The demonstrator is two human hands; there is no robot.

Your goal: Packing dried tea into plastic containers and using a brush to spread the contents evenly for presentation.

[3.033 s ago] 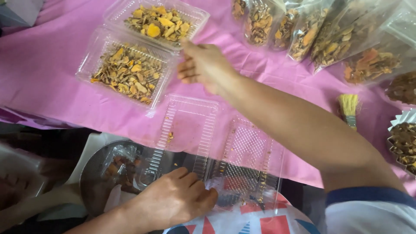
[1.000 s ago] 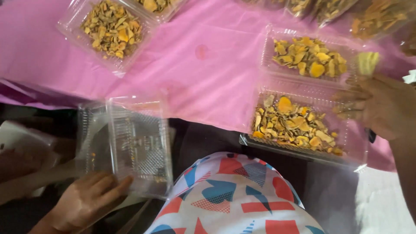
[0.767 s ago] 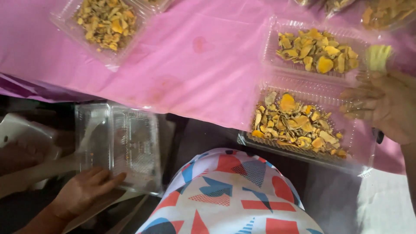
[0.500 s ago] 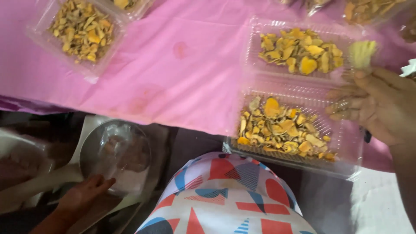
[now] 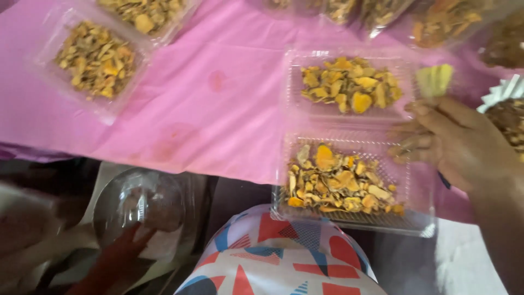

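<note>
Since a second ago your left hand (image 5: 123, 248) has let go of the clear trays and now lies open by a round lid (image 5: 139, 205). Your right hand (image 5: 458, 145), fingers loosely curled, touches the filled tray (image 5: 349, 183) at the pink surface (image 5: 218, 109) edge.

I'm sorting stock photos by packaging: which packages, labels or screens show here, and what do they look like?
Near tray: clear plastic, rectangular, yellow-orange dried pieces, at the table edge, right hand on it.
Second tray: same kind, just behind.
Left tray: clear, brownish-yellow pieces, far left.
Round lid: clear dome, below table, by left hand.
No labels or screens.
</note>
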